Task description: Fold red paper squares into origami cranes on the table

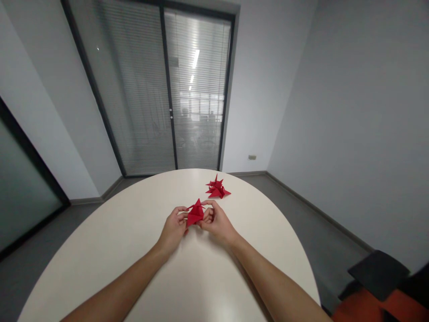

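Between my two hands is a red folded-paper piece (195, 213), an origami shape with pointed tips that looks like a crane. My left hand (174, 226) grips its left side, with fingers curled round the edge. On the opposite side my right hand (217, 221) pinches it, the index finger reaching over toward the top and the thumb lower down. The fingers hide parts of both edges. Just beyond my right hand, a small pile of similar red origami pieces (217, 188) lies on the table, their points sticking out in several directions.
The round cream-coloured table (134, 237) spreads out under my forearms. A chair (378, 277) with black and orange-red parts stands at the lower right. Past the table's far edge are a glass door with blinds (201, 89) and grey walls.
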The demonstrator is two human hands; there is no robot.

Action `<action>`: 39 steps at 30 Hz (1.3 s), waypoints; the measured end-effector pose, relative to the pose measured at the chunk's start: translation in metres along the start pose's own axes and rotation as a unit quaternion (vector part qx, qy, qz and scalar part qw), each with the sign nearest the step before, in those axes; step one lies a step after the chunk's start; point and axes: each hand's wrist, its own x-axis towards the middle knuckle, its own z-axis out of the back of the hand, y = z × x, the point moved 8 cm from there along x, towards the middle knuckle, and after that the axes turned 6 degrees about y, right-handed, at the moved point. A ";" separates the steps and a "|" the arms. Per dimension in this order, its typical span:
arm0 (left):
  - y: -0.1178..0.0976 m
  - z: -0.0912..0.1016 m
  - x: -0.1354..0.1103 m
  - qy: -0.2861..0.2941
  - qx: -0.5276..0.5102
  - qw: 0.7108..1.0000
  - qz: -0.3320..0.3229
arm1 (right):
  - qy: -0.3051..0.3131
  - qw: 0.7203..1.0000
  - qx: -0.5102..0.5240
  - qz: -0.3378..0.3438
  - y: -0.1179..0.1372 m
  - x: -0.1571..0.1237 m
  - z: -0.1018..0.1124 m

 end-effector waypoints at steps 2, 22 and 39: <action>-0.002 0.000 0.001 0.004 0.015 1.000 -0.017 | -0.004 1.000 -0.002 0.003 0.000 0.001 0.003; 0.005 -0.009 -0.017 0.046 0.413 0.900 -0.132 | -0.312 0.816 -0.452 -0.178 0.000 -0.024 0.136; 0.003 -0.014 -0.018 0.047 0.432 0.890 -0.139 | -0.256 0.766 -0.545 -0.224 0.007 -0.019 0.121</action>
